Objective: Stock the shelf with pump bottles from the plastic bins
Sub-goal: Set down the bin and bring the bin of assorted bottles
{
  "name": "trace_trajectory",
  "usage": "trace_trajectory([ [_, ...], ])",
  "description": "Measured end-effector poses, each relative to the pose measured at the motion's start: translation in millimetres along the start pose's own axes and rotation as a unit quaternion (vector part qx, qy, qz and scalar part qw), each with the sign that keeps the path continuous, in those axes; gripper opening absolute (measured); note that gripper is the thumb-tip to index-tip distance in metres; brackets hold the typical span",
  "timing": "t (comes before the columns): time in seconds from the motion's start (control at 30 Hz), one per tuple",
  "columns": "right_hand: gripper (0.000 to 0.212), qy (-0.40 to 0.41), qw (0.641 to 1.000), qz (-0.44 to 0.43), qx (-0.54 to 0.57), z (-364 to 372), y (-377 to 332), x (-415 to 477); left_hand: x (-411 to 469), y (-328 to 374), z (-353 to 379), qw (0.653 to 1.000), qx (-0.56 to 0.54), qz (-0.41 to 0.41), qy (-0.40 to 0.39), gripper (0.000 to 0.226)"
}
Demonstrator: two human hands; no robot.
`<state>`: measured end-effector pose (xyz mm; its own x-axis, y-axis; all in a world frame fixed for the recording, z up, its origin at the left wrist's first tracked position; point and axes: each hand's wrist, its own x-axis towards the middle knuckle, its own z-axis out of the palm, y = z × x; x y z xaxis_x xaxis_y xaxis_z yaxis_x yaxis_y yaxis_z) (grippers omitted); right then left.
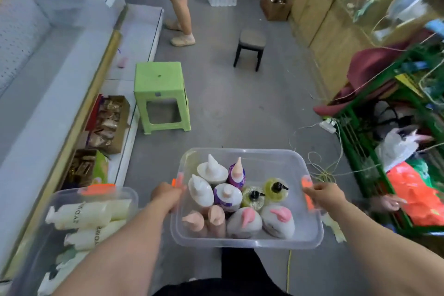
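Note:
I carry a clear plastic bin (242,243) with orange latches in front of me above the floor. My left hand (165,196) grips its left edge and my right hand (324,196) grips its right edge. Several pump bottles (225,197) stand upright inside, with white, pink, purple and yellow bodies. A second clear bin (79,226) holding several cream bottles lying on their sides sits at the lower left, next to the white shelf (36,113).
A green plastic stool (162,95) stands ahead on the grey floor, a small dark stool (251,47) farther off. Another person's legs (180,7) are by the shelf. Cardboard boxes (105,122) lie along the shelf base. A green rack (394,142) and loose cables (322,166) are at the right.

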<state>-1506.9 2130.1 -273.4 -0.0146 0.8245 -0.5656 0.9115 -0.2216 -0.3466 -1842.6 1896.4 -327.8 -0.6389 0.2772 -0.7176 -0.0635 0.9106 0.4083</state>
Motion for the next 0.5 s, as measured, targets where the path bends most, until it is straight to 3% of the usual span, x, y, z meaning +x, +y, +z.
trace_trajectory([
  [0.27,0.033,-0.062,0.992,-0.086,-0.064,-28.6,-181.3,162.9,92.0,98.5,-30.4,0.992,-0.090,-0.076,0.033,0.058],
  [0.5,0.042,-0.074,0.971,-0.170,-0.150,-16.5,-371.7,258.1,156.8,165.7,-82.6,0.972,-0.170,-0.148,0.074,0.050],
])
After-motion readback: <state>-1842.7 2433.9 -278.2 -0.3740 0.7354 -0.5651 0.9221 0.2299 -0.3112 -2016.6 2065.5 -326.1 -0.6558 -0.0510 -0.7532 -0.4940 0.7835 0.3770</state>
